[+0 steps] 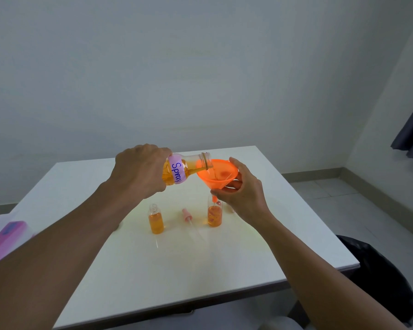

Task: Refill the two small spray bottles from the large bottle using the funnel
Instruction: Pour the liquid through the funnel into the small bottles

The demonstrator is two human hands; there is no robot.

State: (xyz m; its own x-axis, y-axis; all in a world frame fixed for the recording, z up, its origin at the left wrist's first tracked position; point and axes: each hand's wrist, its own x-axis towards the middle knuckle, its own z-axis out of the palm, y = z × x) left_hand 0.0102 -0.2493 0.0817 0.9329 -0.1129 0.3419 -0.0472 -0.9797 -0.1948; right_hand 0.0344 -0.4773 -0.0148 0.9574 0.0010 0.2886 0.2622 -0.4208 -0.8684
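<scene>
Above the table (224,258), left hand (138,170) around near-level large bottle (188,166), mouth rightward over right hand's (243,189) pinched funnel (215,173).

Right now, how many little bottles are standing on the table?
2. The left small bottle stands open beside the pink sprayer; the right small bottle stands under the spout of the funnel. The right hand may hide something behind it.

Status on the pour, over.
Left hand tips large bottle into funnel. Right hand holds funnel, spout in right small bottle. Uncapped left small bottle stands aside; nothing blocking.
</scene>
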